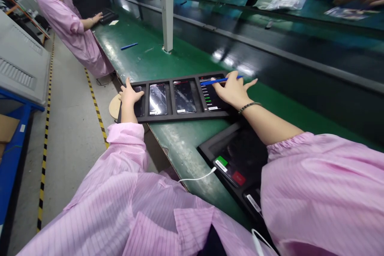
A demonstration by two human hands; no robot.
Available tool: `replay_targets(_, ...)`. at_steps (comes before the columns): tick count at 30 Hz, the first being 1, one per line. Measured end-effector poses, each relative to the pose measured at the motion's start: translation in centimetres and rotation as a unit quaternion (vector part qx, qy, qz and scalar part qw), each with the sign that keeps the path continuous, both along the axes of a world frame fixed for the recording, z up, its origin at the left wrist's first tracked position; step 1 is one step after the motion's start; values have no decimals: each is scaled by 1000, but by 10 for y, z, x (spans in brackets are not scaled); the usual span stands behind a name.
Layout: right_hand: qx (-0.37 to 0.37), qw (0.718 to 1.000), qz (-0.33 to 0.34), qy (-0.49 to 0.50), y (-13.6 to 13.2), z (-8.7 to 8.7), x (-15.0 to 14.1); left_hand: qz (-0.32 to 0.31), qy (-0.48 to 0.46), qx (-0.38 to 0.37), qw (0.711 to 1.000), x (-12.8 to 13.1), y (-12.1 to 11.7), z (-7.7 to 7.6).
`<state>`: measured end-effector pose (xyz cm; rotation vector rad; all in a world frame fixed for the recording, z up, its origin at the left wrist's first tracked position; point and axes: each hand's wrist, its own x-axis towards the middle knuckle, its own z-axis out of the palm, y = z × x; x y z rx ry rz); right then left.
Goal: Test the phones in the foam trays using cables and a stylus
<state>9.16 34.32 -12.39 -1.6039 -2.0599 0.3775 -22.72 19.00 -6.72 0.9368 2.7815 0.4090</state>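
A black tray (186, 117) with several compartments lies across the green bench, its left end sticking out past the bench edge. My left hand (129, 98) grips that left end, thumb reaching over a partly covered phone (138, 106). Two dark-screened phones (158, 99) lie in the middle compartments. At the right end, my right hand (235, 91) holds a blue pen (222, 81) above a phone (209, 98) whose lit screen shows lines of text, some green. My right little finger sticks out to the side.
A second black tray (207, 147) nearer me holds a phone with green and red patches (238, 178) and a white cable (198, 178). A white post (167, 12) rises from the bench beyond. Another blue pen (129, 46) lies farther off. Co-workers sit across and at far left.
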Motion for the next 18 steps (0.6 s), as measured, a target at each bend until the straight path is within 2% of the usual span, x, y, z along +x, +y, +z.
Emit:
replay_targets(5,38,983,179,-16,-9,9,19,-2,-1,1,1000,2,-1,0)
replay_targets(7,28,976,211,-40,-11,10,24,-2,0,0,1000,3,-1,1)
replay_targets(12,25,980,191,-52,-10,9,29,-4,1,5,1000,4,-2,1)
replay_targets(18,-33,995,63,-75,1,8,20,-3,1,5,1000,3,-1,0)
